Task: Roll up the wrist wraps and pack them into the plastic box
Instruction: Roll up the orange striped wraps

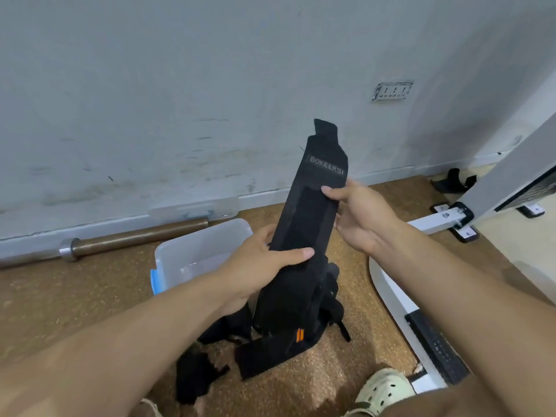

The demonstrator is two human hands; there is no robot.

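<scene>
Holding one unrolled wrist wrap point(313, 212) upright just beside the plastic box point(192, 254), my left hand point(258, 266) and right hand point(358, 218) pinching its edges, I judge rolling barely begun: box apparently empty, more wraps point(270, 350) heaped nearby.

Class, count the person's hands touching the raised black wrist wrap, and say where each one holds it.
2. The left hand grips the wrist wrap low down; the right hand pinches its right edge higher up, just below the lettering.
</scene>
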